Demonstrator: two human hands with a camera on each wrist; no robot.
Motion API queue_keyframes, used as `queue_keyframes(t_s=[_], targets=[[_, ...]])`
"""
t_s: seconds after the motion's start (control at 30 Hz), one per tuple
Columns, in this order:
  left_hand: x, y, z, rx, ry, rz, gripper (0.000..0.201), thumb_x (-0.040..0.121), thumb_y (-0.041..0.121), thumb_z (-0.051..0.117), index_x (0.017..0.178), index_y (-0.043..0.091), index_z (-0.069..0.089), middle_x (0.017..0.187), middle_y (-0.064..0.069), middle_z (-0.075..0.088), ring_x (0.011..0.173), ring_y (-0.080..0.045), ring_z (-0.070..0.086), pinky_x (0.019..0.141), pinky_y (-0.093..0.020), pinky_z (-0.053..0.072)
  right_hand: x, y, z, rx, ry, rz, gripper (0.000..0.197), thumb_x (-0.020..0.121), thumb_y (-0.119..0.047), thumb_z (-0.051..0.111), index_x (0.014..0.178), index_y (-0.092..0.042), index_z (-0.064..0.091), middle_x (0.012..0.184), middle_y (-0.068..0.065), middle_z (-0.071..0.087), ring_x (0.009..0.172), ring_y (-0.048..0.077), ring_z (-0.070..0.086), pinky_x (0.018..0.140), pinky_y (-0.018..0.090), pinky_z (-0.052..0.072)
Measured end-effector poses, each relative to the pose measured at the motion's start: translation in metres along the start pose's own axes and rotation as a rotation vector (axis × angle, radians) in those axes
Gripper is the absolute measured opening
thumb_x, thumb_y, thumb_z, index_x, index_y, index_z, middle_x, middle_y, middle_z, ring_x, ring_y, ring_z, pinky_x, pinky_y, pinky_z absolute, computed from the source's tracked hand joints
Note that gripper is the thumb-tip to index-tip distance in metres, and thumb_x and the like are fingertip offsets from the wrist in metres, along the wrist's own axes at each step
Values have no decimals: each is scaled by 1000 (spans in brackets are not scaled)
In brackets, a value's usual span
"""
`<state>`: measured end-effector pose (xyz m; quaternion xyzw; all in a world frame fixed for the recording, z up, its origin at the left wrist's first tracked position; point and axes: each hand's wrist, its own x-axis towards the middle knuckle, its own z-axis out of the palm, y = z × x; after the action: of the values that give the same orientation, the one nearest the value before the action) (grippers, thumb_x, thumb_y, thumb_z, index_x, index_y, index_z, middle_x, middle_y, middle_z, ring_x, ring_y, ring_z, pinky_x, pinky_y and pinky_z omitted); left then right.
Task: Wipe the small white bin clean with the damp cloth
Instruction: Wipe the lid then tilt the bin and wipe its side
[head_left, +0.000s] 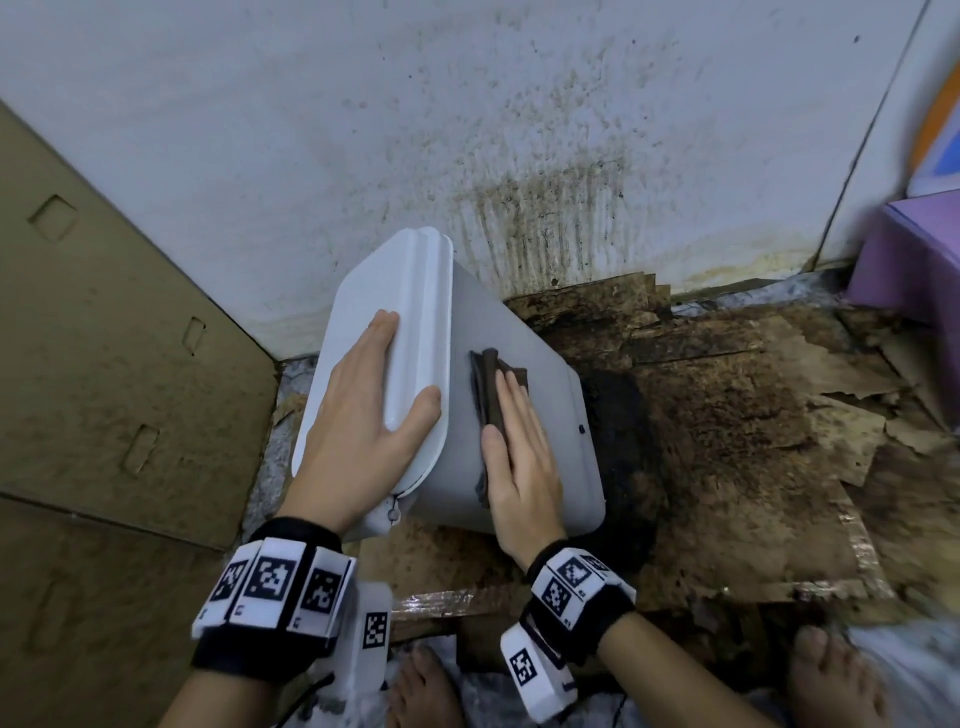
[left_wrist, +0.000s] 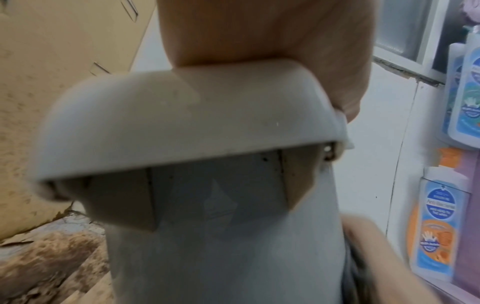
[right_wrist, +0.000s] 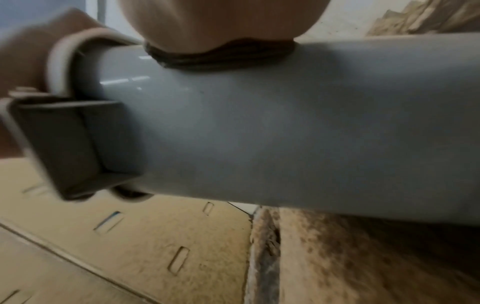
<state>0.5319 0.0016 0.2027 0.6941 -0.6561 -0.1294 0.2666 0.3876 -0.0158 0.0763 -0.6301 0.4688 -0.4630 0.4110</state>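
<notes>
The small white bin (head_left: 545, 415) is tipped over on its side, with its lid (head_left: 410, 291) turned toward the left. My left hand (head_left: 374, 395) lies flat on the lid, fingers straight and thumb spread along the lid's near edge. My right hand (head_left: 519, 447) presses a dark brown cloth (head_left: 488, 384) flat against the bin's upturned side wall. In the right wrist view the cloth (right_wrist: 221, 59) is squeezed between my palm and the bin (right_wrist: 285, 133). The left wrist view shows the lid (left_wrist: 182, 115) under my palm, with the bin's back wall below it.
A stained, mouldy wall (head_left: 519, 156) stands behind the bin. Brown cardboard (head_left: 104, 338) leans at the left. Wet, torn, blackened cardboard (head_left: 753, 441) covers the floor. A purple box (head_left: 914, 260) sits at the right. Bare feet (head_left: 426, 691) are at the bottom. Soap bottles (left_wrist: 439, 226) stand nearby.
</notes>
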Motion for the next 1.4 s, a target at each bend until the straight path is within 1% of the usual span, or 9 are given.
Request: queue_keyframes(t_s=[0.17, 0.33, 0.5, 0.67, 0.8, 0.93, 1.13, 1.27, 1.4], targets=[[0, -3, -3, -14, 12, -23, 78, 91, 52, 47, 160, 28, 20, 166, 16, 20, 151, -3, 18, 119, -25, 16, -8, 43, -10, 22, 10, 271, 60, 99, -59, 29, 155, -43, 19, 165, -18, 13, 150, -4, 7, 124, 29, 7], [0, -1, -2, -7, 9, -17, 78, 92, 52, 48, 160, 28, 20, 166, 16, 20, 151, -4, 18, 118, -25, 16, -11, 58, -21, 109, 23, 430, 63, 103, -49, 42, 159, -33, 18, 165, -14, 14, 152, 5, 9, 120, 25, 5], [2, 2, 1, 22, 8, 0, 79, 92, 54, 46, 160, 27, 19, 167, 13, 19, 152, -6, 17, 119, -25, 15, -5, 52, -21, 179, 117, 492, 54, 104, -36, 46, 156, -29, 31, 161, -6, 31, 148, 14, 27, 123, 39, 19], [3, 5, 2, 29, 7, 2, 80, 91, 56, 44, 160, 26, 19, 167, 13, 19, 152, -6, 17, 120, -27, 16, 0, 45, -14, 172, 205, 519, 48, 100, -27, 46, 148, -30, 45, 136, 1, 57, 124, 21, 52, 111, 42, 40], [2, 8, 2, 22, 2, -1, 81, 90, 56, 44, 161, 27, 18, 167, 13, 18, 152, -6, 17, 120, -27, 16, 5, 28, -13, 148, 231, 495, 44, 100, -14, 45, 144, -21, 48, 123, 4, 63, 113, 22, 58, 100, 33, 45], [2, 11, 2, 14, 0, 4, 79, 92, 52, 46, 161, 27, 18, 167, 12, 18, 152, -6, 16, 122, -30, 17, 10, 5, -17, 145, 212, 435, 46, 101, -7, 42, 146, -17, 45, 128, 5, 61, 118, 21, 57, 101, 27, 41], [2, 21, 8, 30, -5, 24, 82, 90, 59, 43, 161, 27, 16, 168, 13, 16, 153, -4, 13, 124, -32, 17, 26, -45, -31, 312, 220, 260, 41, 102, -8, 42, 139, -26, 47, 111, -26, 58, 98, -15, 58, 84, 6, 44], [3, 30, 13, 71, -2, 48, 81, 93, 60, 40, 162, 25, 16, 169, 10, 14, 153, -5, 12, 125, -32, 16, 37, -77, -38, 371, 182, 154, 46, 103, -9, 42, 147, -23, 43, 128, -16, 62, 115, -8, 58, 96, 14, 47], [3, 45, 19, 3, -25, 36, 72, 101, 56, 32, 163, 26, 11, 169, 11, 10, 154, -1, 6, 126, -31, 10, 41, -92, -53, 298, 112, 93, 47, 103, -10, 42, 149, -23, 41, 126, -15, 62, 105, -11, 60, 86, 9, 47]])
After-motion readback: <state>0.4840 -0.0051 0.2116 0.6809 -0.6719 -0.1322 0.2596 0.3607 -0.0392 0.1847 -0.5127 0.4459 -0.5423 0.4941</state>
